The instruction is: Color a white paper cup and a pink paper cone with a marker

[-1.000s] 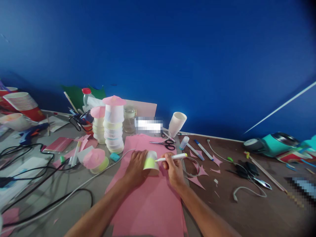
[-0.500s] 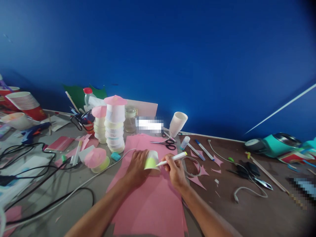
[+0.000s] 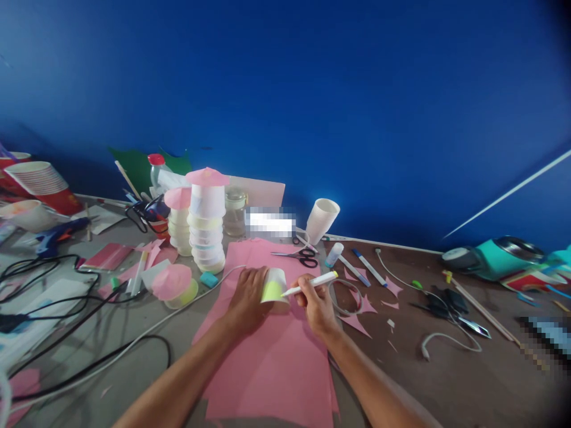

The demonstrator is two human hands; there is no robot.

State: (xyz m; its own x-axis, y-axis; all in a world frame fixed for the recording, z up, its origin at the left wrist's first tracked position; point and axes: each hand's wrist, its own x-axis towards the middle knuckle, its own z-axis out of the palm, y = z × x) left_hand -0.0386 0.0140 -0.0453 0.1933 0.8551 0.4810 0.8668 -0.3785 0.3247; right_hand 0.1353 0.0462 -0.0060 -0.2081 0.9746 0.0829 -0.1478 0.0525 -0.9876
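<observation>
My left hand (image 3: 250, 297) is closed on a white paper cup (image 3: 277, 277) that lies on its side. A band of yellow-green (image 3: 271, 291) colours part of the cup's wall. In my right hand (image 3: 316, 306) is a white marker (image 3: 314, 282) with a yellow end, its tip at or very close to the coloured band. Both hands are over pink paper sheets (image 3: 267, 374). Scissors (image 3: 301, 256) lie at the paper's far end. To the left stand stacked white cups (image 3: 207, 232) topped with a pink paper cone (image 3: 207, 176).
A glue stick (image 3: 334, 254), blue-capped markers (image 3: 370, 267) and pink scraps (image 3: 355, 325) lie to the right. A stack of white cups (image 3: 322, 220) leans by the blue wall. Black cables (image 3: 93, 297) and a blue glue gun (image 3: 57, 235) are at left; a teal appliance (image 3: 502, 261) lies far right.
The view has shifted very slightly. My left hand keeps its hold on the cup, and the marker tip has moved a little along the yellow-green band.
</observation>
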